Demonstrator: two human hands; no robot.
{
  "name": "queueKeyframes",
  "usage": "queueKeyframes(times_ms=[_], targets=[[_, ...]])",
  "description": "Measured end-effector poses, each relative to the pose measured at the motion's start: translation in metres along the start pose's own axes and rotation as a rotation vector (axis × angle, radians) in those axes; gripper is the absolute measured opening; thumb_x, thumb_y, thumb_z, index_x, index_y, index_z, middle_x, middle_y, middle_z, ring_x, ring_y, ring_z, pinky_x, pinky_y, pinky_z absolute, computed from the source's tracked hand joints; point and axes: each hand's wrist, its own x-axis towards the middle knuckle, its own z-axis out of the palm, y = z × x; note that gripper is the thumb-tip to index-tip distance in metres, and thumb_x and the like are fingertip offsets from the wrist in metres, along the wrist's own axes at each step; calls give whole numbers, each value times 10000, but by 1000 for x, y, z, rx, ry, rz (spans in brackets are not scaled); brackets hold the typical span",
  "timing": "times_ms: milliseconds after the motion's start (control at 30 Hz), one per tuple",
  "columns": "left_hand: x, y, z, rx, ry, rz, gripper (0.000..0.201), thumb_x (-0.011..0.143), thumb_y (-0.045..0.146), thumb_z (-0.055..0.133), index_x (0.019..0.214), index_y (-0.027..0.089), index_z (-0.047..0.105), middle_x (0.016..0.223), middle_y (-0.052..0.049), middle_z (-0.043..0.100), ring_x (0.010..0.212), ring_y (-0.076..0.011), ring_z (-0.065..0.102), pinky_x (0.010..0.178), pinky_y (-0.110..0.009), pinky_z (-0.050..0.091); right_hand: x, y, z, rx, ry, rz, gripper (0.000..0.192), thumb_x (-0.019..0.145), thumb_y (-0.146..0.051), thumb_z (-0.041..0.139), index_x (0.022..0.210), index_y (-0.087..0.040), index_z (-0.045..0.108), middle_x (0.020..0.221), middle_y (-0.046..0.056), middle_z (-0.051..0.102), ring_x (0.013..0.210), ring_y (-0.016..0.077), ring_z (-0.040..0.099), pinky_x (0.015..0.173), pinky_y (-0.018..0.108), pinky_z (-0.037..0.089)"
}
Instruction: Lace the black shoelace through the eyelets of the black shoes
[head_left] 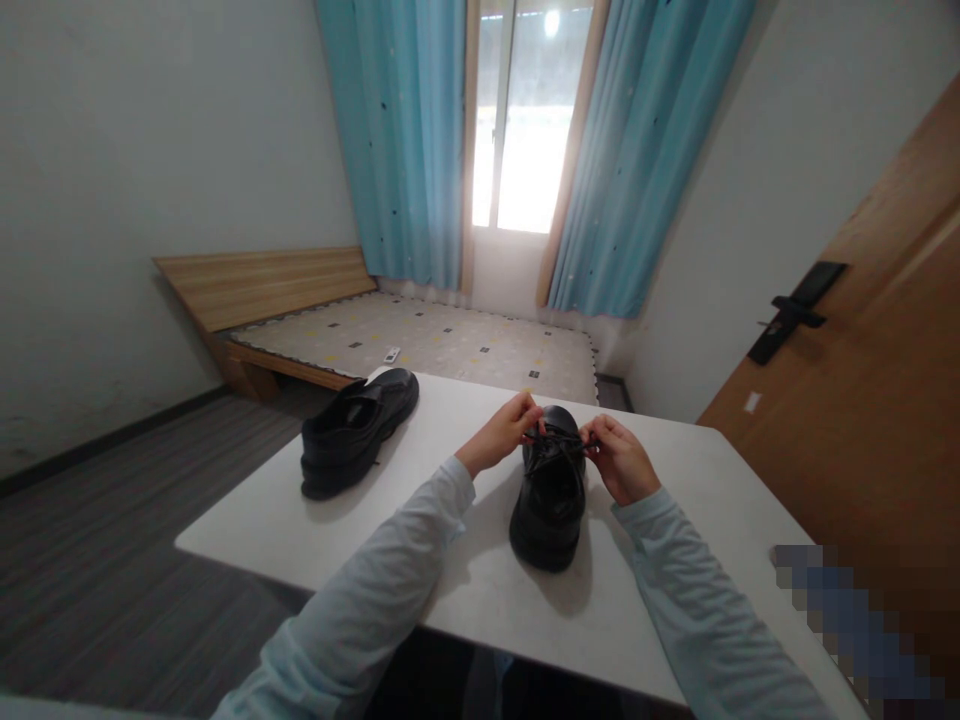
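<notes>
A black lace-up shoe (551, 510) stands on the white table in front of me, its heel towards me and its toe away. Black shoelaces (556, 447) cross over its upper. On the left side of the shoe, my left hand (511, 428) pinches one part of the lace between closed fingers. My right hand (621, 458) is closed on another part of the lace at the right side. The lace stretches between both hands. A second black shoe (356, 435) sits apart on the left of the table, its toe pointing away to the right.
The white table (465, 590) ends just before my body. Behind it is a bed (442, 335) with a pale patterned mattress and a small white remote (391, 355). A wooden door (862, 390) stands close on the right. A pixelated patch covers the table's right edge.
</notes>
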Motion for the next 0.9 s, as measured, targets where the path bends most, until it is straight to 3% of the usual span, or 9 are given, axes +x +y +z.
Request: queueKeyframes(times_ms=[133, 900], targets=[[0, 1, -1, -5, -10, -2, 208, 877, 338, 410, 762, 169, 375, 721, 29, 513, 652, -62, 476, 615, -194, 458, 1, 3, -2, 70, 12, 39, 391, 670, -511, 624, 573, -206, 399, 590, -21, 468, 518, 102, 414, 491, 245, 351], [2, -7, -11, -15, -2, -45, 252, 844, 377, 470, 740, 165, 381, 673, 31, 496, 646, -66, 485, 653, -254, 509, 5, 14, -11, 6, 15, 161, 426, 563, -505, 712, 552, -182, 434, 529, -51, 509, 481, 72, 451, 465, 202, 365]])
